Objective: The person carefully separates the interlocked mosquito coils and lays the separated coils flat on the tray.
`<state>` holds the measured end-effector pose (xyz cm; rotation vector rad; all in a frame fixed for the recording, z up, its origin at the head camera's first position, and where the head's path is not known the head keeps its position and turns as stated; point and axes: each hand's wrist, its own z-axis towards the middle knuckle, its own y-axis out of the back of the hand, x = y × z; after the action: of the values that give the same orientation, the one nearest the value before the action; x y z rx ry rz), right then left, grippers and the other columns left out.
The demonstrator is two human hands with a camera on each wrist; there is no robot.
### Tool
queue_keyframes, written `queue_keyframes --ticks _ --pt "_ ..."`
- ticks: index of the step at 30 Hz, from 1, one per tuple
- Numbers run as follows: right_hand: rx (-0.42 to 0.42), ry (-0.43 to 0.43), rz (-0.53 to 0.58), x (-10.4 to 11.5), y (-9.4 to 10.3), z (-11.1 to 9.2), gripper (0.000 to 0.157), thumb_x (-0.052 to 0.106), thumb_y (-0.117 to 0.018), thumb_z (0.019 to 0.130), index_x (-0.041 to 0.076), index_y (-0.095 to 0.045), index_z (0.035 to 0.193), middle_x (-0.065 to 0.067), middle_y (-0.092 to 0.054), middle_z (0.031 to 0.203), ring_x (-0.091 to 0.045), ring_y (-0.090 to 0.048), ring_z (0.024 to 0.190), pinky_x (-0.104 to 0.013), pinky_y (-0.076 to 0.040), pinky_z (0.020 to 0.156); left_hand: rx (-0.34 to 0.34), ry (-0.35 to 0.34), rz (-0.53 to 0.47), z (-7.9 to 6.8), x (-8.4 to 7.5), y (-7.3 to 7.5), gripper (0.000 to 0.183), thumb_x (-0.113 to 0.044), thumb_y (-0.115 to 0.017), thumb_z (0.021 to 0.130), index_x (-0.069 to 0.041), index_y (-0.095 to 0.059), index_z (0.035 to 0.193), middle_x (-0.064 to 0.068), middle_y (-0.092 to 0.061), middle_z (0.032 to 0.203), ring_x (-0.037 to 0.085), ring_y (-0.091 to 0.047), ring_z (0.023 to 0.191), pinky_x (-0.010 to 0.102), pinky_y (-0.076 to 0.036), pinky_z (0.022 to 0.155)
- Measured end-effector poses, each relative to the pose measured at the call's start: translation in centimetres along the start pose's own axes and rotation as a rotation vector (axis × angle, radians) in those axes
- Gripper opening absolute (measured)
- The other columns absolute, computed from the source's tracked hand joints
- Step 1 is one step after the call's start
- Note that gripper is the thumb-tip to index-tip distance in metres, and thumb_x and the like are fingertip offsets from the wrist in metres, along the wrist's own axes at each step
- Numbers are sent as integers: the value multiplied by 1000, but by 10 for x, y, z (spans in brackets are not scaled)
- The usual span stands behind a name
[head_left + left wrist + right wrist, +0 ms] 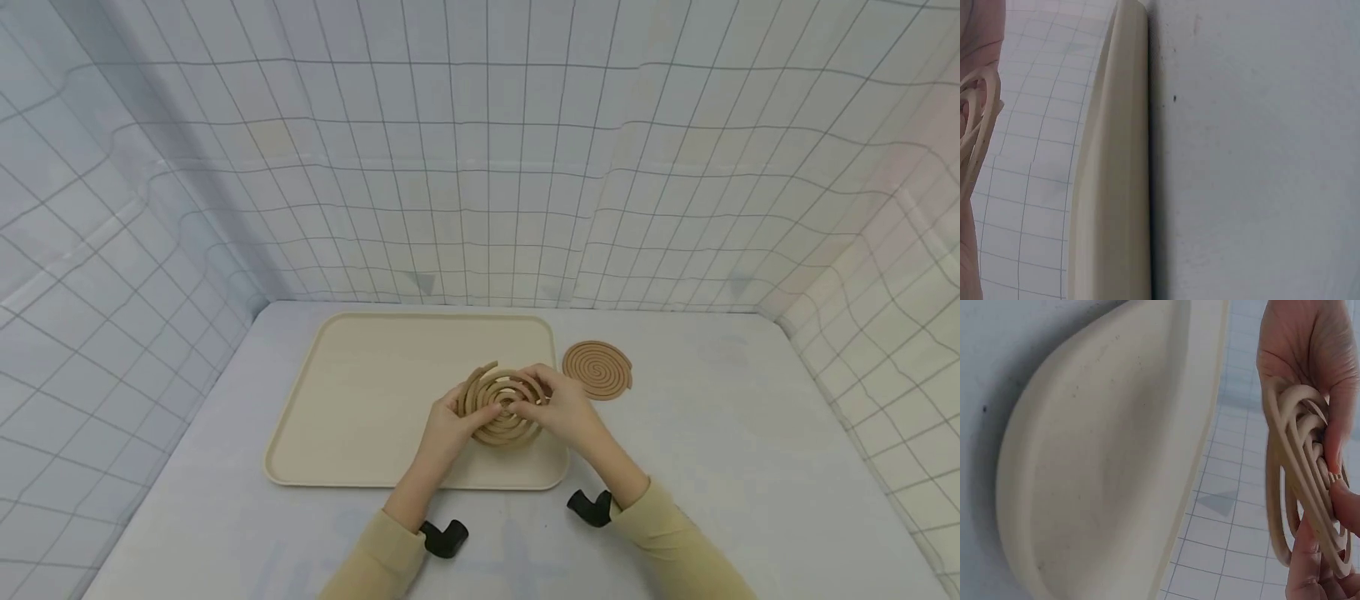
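Over the right part of a cream tray (pixel 360 400), a tan mosquito coil (pixel 491 433) is held up by both hands. Its rings are spread, with gaps between them. My left hand (pixel 448 427) grips the left side, thumb laid across the front towards the centre. On the other side, my right hand (pixel 566 410) holds the coil, its thumb also at the centre. From the right wrist, the rings (pixel 1297 456) show edge-on as overlapping layers between the hands. Only a bit of the spiral (pixel 985 119) enters the left wrist view.
A second, browner mosquito coil (pixel 597 370) lies flat on the white table (pixel 720 433), just right of the tray. Grid-patterned white sheets (pixel 487 167) enclose the back and sides. Black fittings (pixel 446 539) sit at both wrists near the sleeve cuffs.
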<state>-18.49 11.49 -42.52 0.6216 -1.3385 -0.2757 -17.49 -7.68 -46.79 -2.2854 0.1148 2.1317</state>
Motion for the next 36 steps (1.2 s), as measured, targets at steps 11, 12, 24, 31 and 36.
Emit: queue_keyframes --ticks 11,12,24,31,36 --pt "-24 47 42 0 -5 0 19 15 -79 84 11 -62 93 -2 -66 89 -21 -68 98 -29 -55 77 210 136 -542 -1 -7 10 58 -34 -41 107 -9 -23 155 17 -31 156 22 -41 140 31 -40 112" --pt "-12 58 28 0 -3 0 19 15 -78 84 12 -61 92 -1 -64 87 -19 -66 94 -28 -54 75 251 151 -573 -1 -9 12 63 -43 -34 107 -8 -18 156 18 -26 158 25 -34 145 36 -34 116" --pt "243 342 -112 -1 10 -5 14 14 -74 88 17 -60 90 9 -53 79 -4 -51 75 -23 -50 72 492 368 -404 5 -18 31 54 -51 -36 104 -5 -44 130 0 -56 116 7 -56 104 20 -49 92" --pt "340 351 -110 3 13 -8 11 13 -71 90 16 -62 94 8 -59 82 -3 -52 74 -22 -49 67 607 337 -285 8 -14 33 50 -40 -43 104 1 -47 133 -2 -62 110 8 -63 99 21 -54 85" --pt "295 286 -66 -4 11 -7 12 19 -73 89 18 -63 94 8 -55 81 -6 -49 75 -23 -47 70 533 328 -272 5 -14 32 35 -36 -43 103 -8 -56 120 -1 -58 108 8 -60 96 21 -53 83"
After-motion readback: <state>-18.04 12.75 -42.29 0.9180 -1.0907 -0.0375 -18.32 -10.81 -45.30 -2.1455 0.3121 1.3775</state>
